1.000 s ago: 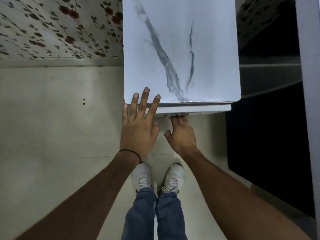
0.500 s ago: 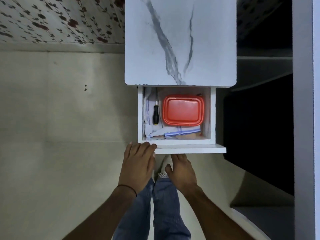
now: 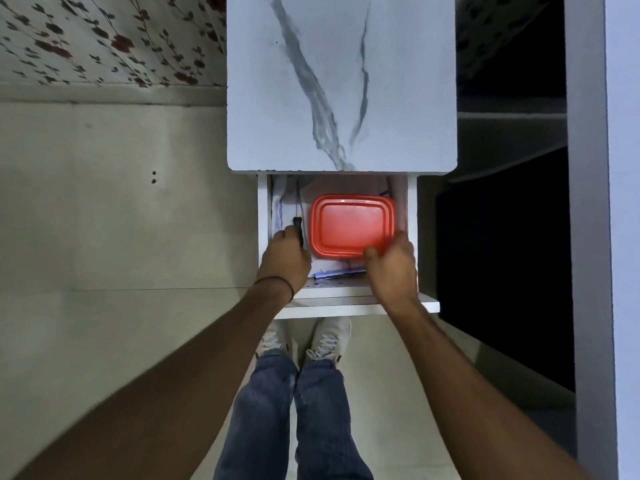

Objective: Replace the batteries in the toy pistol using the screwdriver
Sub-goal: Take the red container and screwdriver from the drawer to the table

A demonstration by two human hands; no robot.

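Note:
The drawer point(image 3: 353, 304) of a white marble-topped cabinet point(image 3: 341, 81) stands pulled out. Inside on the left lies a screwdriver point(image 3: 297, 216) with a black handle and thin metal shaft pointing away from me. My left hand point(image 3: 285, 259) is over the handle, fingers curled around its near end. A red lidded plastic box point(image 3: 351, 223) fills the drawer's right side. My right hand point(image 3: 393, 261) grips its near right corner, thumb on the lid. No toy pistol or batteries are visible.
A white cloth with blue stripes point(image 3: 337, 271) lines the drawer under the box. Pale floor tiles spread to the left, a floral wall point(image 3: 104, 36) behind. A dark shelf unit point(image 3: 502, 237) stands to the right. My legs and white shoes are below the drawer.
The drawer went from closed to fully pulled out. Both hands left the drawer front and reached inside, left onto the screwdriver handle, right onto the red box.

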